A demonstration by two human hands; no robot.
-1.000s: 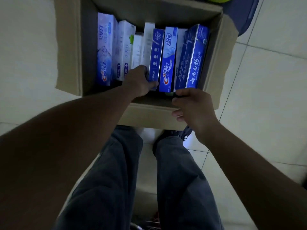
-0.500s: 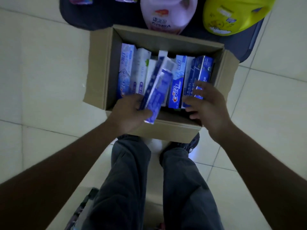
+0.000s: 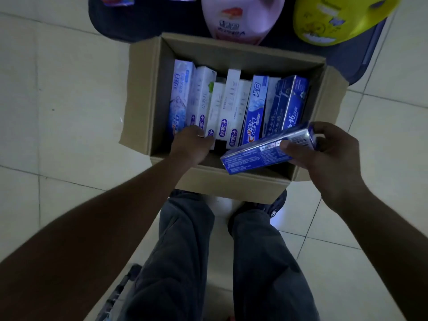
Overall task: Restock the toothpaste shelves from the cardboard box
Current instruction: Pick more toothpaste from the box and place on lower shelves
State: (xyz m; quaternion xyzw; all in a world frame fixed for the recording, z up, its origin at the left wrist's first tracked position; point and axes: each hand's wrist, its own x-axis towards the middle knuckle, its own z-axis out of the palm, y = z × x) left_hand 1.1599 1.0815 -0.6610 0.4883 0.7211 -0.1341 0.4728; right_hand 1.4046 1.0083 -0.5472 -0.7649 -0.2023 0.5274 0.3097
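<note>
An open cardboard box stands on the tiled floor in front of my feet, holding several upright toothpaste cartons, white ones on the left and blue ones on the right. My right hand grips a blue toothpaste carton, held lying sideways above the box's near right corner. My left hand is inside the box at the near ends of the white cartons, its fingers curled against them; whether it grips one is hidden.
Behind the box a dark low shelf base carries a pink detergent jug and a yellow container. Pale floor tiles lie to both sides. My legs and dark shoes are just below the box.
The blue carton passed from my left hand to my right hand, which now holds it at the right. My left hand went back down to the white cartons.
</note>
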